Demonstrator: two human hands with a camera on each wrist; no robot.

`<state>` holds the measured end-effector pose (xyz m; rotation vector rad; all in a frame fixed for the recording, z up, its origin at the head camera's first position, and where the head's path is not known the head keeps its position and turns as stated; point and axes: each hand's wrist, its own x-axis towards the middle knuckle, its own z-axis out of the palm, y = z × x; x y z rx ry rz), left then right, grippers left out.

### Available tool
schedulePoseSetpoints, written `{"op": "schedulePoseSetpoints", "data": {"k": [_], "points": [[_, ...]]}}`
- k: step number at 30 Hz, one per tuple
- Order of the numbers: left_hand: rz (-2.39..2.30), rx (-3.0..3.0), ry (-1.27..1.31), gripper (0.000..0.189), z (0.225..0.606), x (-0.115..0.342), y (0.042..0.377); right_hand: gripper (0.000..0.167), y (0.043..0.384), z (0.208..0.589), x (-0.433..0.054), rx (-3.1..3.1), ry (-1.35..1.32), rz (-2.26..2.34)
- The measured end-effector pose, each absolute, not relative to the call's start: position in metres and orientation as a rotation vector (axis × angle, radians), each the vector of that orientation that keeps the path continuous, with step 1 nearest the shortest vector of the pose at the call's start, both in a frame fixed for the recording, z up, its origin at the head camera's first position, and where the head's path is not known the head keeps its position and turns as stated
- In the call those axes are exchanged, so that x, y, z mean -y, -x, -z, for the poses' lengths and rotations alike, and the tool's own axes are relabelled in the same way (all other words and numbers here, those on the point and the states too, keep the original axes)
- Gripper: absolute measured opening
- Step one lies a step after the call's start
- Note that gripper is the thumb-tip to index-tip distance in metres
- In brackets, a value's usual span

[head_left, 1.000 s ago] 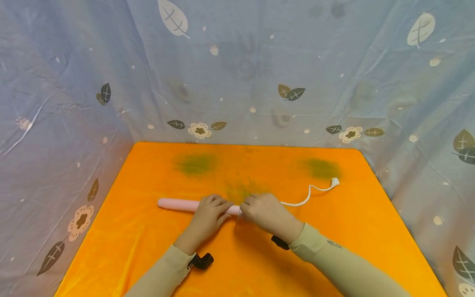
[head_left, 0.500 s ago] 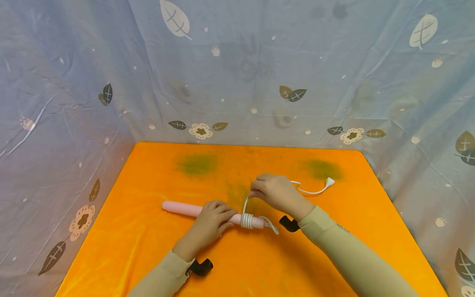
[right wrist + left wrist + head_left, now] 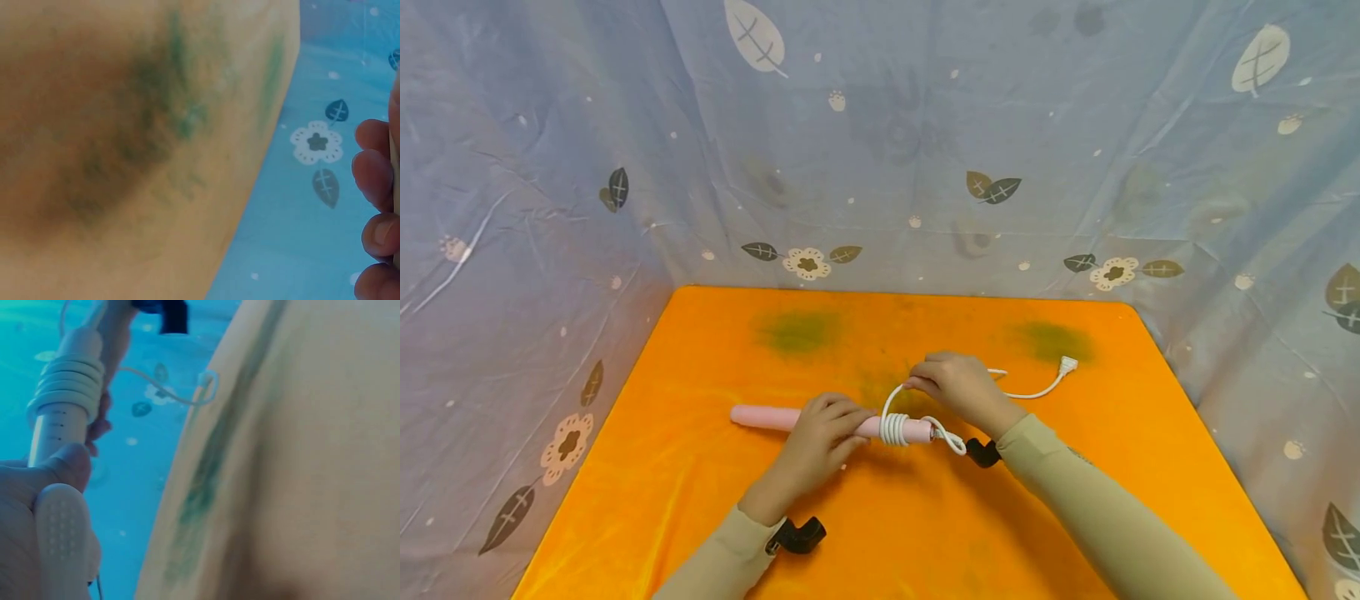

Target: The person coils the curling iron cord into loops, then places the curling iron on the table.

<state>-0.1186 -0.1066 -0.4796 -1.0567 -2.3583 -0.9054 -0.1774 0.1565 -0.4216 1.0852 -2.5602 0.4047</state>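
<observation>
A pink curling iron (image 3: 765, 417) lies crosswise above the orange surface, its long barrel to the left. My left hand (image 3: 820, 437) grips it round the middle. In the left wrist view the thumb is on the handle beside the dotted lever (image 3: 61, 531), and small marks show on the handle. Several turns of white cord (image 3: 893, 429) wrap the handle's right part, with a loose loop at its end. My right hand (image 3: 962, 387), up and right of the coils, pinches the cord. Its fingers (image 3: 373, 178) show curled at the right wrist view's edge; the pinch itself is hidden there.
The cord's free end trails right to a white plug (image 3: 1067, 365) on the orange table cover (image 3: 715, 333), which has green smudges. A patterned blue-grey curtain (image 3: 880, 150) closes in the back and both sides. A black camera mount (image 3: 801, 536) sits at my left wrist.
My right hand has moved from the handle's end up and to the right, drawing the cord along. The coils it covered now show. The plug has shifted slightly left. My left hand keeps its grip.
</observation>
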Motion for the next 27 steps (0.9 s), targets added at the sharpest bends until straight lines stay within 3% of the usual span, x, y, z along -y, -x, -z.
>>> {"op": "schedulePoseSetpoints", "data": {"k": [8,13,15,17,21,27], "points": [[1.122,2.288,0.922,0.039,0.465,0.112,0.124,0.003,0.169,0.429,-0.145,2.626,-1.089,-0.498],[1.154,2.272,0.894,0.040,0.464,0.112,0.125,0.012,0.158,0.442,-0.142,2.683,-1.038,-0.745],[1.140,2.270,0.882,0.040,0.464,0.111,0.127,0.007,0.154,0.448,-0.141,2.668,-1.016,-0.790],[1.125,2.273,0.860,0.039,0.465,0.111,0.128,0.006,0.152,0.452,-0.140,2.611,-1.035,-0.747],[1.101,2.270,0.813,0.038,0.467,0.110,0.132,0.022,0.152,0.457,-0.135,2.438,-1.132,-0.495],[1.084,2.271,0.753,0.039,0.470,0.107,0.137,0.015,0.144,0.459,-0.132,2.395,-1.179,-0.310]]}}
